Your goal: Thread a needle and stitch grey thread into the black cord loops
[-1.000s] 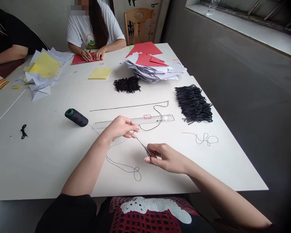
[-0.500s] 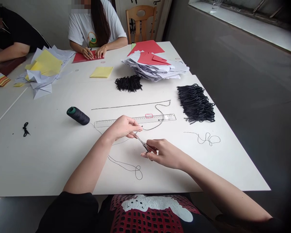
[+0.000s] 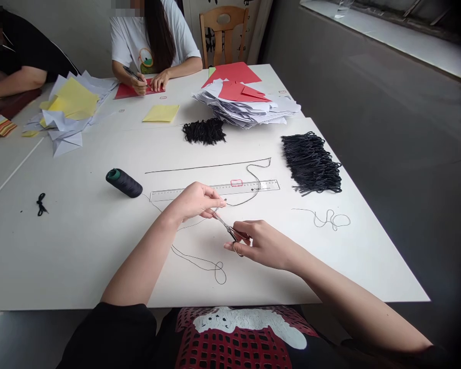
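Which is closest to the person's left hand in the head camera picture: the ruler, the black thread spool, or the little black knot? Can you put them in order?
From the head view, starting at the left hand:
1. The ruler, just ahead of the fingers.
2. The black thread spool, off to the picture's left on the table.
3. The little black knot, farther left, near the table's left side.

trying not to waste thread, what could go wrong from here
The small scissors in the right hand sit close to the fingertips of the left hand, so the blades might nick them. The loose black thread looped on the table could tangle or get snipped at the wrong spot, possibly spoiling a length.
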`<state>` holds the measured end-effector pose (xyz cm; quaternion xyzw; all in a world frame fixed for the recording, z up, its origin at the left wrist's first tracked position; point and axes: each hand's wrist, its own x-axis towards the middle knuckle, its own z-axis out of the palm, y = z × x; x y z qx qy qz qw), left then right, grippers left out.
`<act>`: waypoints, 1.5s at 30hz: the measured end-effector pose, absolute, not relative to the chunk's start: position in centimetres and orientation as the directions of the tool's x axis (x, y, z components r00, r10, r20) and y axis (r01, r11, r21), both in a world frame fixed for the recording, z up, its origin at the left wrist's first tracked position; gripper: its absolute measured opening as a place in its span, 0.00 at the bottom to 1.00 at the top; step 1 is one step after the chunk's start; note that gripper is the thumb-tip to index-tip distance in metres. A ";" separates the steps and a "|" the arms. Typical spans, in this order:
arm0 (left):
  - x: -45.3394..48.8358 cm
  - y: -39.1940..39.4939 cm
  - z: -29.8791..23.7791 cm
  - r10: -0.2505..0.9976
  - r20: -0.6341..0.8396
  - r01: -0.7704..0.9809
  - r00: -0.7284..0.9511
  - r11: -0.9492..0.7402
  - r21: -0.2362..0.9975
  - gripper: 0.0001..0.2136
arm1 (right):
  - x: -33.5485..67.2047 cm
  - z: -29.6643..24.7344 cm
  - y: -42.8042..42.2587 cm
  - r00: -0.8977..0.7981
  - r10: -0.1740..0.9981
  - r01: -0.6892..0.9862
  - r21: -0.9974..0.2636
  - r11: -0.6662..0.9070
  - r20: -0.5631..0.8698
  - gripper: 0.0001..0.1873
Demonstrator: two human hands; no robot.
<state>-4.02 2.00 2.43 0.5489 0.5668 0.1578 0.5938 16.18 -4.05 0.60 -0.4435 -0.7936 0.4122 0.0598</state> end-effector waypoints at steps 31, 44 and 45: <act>-4.6 2.3 2.2 0.877 -0.387 0.585 0.287 0.159 0.795 0.11 | 19.1 -1.4 -5.2 -0.497 0.799 0.815 -0.499 0.295 -0.338 0.07; -4.2 1.0 4.5 0.913 -0.241 0.613 0.330 -0.013 0.790 0.10 | 18.5 0.6 -4.6 -0.530 0.809 0.630 -0.520 0.577 0.256 0.14; -4.2 0.8 4.9 0.909 -0.233 0.611 0.347 -0.030 0.791 0.10 | 18.2 0.9 -3.8 -0.538 0.787 0.550 -0.582 0.599 0.302 0.19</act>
